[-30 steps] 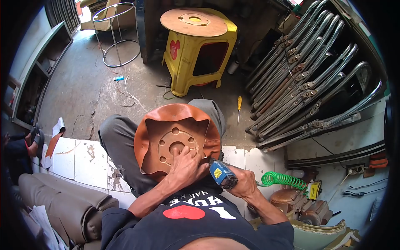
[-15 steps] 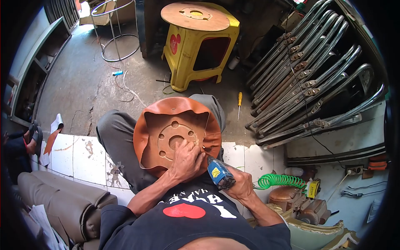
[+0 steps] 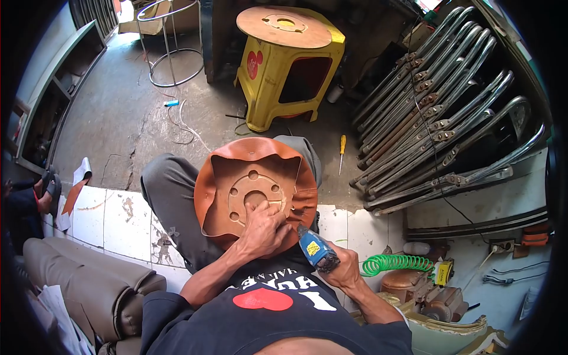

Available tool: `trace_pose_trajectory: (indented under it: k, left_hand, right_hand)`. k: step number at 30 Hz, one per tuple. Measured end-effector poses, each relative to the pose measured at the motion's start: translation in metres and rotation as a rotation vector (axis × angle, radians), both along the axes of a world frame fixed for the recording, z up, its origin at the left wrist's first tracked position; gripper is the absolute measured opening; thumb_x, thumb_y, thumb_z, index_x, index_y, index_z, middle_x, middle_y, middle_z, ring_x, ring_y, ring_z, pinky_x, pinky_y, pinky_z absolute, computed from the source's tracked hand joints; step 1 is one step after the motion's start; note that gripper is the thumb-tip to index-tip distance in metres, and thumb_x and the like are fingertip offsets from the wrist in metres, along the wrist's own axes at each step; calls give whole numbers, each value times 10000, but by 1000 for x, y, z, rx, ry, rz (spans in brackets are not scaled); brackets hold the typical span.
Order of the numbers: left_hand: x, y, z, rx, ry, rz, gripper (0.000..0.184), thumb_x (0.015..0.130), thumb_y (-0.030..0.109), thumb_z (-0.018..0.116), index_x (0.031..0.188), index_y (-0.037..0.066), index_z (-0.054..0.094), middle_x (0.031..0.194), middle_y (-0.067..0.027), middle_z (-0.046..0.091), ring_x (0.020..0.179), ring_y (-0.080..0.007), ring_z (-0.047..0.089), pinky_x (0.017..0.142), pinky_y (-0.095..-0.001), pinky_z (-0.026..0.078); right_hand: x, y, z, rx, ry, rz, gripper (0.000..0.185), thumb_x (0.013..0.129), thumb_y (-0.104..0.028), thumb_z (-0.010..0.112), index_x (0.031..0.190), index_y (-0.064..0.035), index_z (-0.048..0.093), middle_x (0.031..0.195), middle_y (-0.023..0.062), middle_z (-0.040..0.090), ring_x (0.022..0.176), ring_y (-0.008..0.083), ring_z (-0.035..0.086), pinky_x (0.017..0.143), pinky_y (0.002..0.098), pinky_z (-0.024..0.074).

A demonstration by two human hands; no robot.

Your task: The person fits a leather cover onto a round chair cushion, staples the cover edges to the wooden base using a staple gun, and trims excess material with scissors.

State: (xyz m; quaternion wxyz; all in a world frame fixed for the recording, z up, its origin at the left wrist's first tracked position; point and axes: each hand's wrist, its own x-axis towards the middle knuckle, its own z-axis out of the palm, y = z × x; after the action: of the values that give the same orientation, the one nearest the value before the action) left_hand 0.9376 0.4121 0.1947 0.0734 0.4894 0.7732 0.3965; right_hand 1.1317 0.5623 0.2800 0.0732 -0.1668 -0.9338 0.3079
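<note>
The left hand (image 3: 263, 229) lies across the wooden disc (image 3: 244, 195) in the person's lap, its fingers bent and partly curled, their tips down by the central hole; its thumb side is near the folded leather-like cover (image 3: 248, 148), though from this angle I cannot tell whether it pinches any of it. The right hand (image 3: 342, 267), just beside it, is closed around the handle of a blue power tool (image 3: 316, 247), whose nose points at the cover's gathered edge next to the left thumb. The orange-brown cover wraps the disc's rim all round, its loose edge standing in waves, with tight pleats beyond the right hand's tool. Below both hands is a dark shirt (image 3: 219, 322) with a red heart. To the right of the right hand stretches a green coiled hose (image 3: 396, 264), above a rusty-brown machine (image 3: 402, 281); well to the left of the left hand lies a brown padded roll (image 3: 83, 275). Grey-trousered knees flank the disc. Ahead of the hands, a yellow-handled screwdriver (image 3: 342, 145) lies on the floor, with stacked metal frames (image 3: 438, 127) to its right. Farther off, straight ahead, a yellow stool (image 3: 259, 103) carries a round board (image 3: 254, 22), and a metal ring stand (image 3: 176, 81) is to its left.
</note>
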Motion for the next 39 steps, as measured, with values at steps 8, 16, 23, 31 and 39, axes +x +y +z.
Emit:
trace_pose_trajectory:
  k: [8,16,23,31,39]
  left_hand:
    - [2,1,-1,65,23,45,156,843,183,792,823,54,706,842,-93,622,856,-303,564,809,-506,408]
    - [1,4,-12,63,4,51,130,839,161,790,837,54,716,865,-101,638,880,-303,567,847,-499,404]
    - [-3,1,-1,26,-61,33,140,845,174,798,859,52,729,872,-96,642,907,-297,575,883,-526,406]
    - [1,1,-1,24,-7,49,136,851,174,797,856,56,730,873,-86,638,895,-290,573,846,-528,393]
    - [-4,-6,4,-48,-31,-23,177,857,239,800,882,76,735,938,-75,654,951,-296,569,853,-559,368]
  right_hand:
    - [-2,-11,-3,54,-10,18,480,789,-312,865,1162,-42,731,915,200,766,810,389,761,705,447,615]
    - [1,-11,-26,27,-89,-27,405,782,-308,869,1031,-39,696,863,188,758,778,404,753,670,469,605]
    - [10,-19,-20,-33,-46,-11,561,742,-261,887,1206,-7,700,1006,228,768,876,394,769,759,443,629]
    - [11,-32,-34,-25,-70,1,542,754,-299,895,1154,-8,673,886,218,754,795,404,757,698,464,615]
    - [8,9,-30,-182,-103,74,398,794,-258,866,1071,-22,706,826,186,759,712,341,758,682,431,605]
